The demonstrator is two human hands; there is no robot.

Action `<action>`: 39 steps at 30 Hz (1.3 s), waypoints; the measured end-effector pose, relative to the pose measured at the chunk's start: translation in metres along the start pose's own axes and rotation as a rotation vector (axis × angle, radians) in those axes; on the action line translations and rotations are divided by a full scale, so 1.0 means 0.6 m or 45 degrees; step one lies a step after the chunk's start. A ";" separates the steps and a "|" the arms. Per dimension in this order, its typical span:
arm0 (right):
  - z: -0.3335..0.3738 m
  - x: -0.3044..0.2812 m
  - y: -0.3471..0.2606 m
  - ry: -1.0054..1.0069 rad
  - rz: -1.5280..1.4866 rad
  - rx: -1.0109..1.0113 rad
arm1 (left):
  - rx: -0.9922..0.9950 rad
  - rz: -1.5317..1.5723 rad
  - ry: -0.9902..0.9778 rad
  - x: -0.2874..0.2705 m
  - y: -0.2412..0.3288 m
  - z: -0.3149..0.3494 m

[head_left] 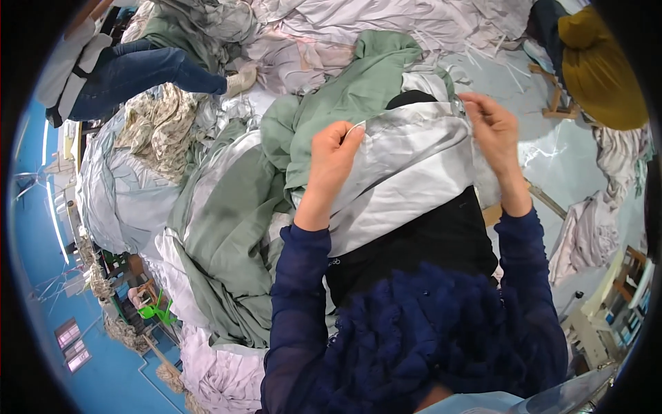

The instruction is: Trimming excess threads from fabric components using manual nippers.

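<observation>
Across my lap lies a white, slightly glossy cloth (407, 183), its far edge drawn out between my two hands. My left hand (334, 159) is closed, thumb and forefinger pinching that edge at its left end. At the right end my right hand (495, 131) has its fingertips pinched together on the same cloth's edge. Beside and beyond the white cloth spreads a grey-green cloth (234, 228), heaped in folds to my left and away from me. Black trousers (420, 238) show under the white cloth.
Large heaps of pale pinkish cloth (303, 58) cover the floor ahead. A patterned beige cloth (160, 127) is piled at the left, where a person in jeans (148, 72) stands. A wooden stool (557, 96) and a mustard garment (603, 69) are at the far right.
</observation>
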State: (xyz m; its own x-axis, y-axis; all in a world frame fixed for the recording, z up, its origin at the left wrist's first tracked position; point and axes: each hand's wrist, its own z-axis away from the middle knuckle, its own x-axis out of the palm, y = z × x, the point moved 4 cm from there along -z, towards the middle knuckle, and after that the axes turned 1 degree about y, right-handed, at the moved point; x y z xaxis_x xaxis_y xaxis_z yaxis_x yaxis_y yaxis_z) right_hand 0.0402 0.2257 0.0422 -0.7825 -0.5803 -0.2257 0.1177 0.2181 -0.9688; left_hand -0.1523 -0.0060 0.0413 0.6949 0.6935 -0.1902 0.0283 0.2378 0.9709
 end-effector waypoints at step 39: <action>0.033 0.170 -0.056 -0.800 -0.228 0.112 | -0.186 0.485 0.032 -0.001 -0.039 0.025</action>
State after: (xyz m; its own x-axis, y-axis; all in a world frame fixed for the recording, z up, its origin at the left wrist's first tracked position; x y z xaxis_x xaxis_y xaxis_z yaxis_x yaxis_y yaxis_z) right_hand -0.0315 0.1441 0.0495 -0.2919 -0.9551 -0.0515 0.0897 0.0263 -0.9956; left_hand -0.1427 -0.0220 0.0207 0.6180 0.7668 0.1736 -0.3309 0.0534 0.9421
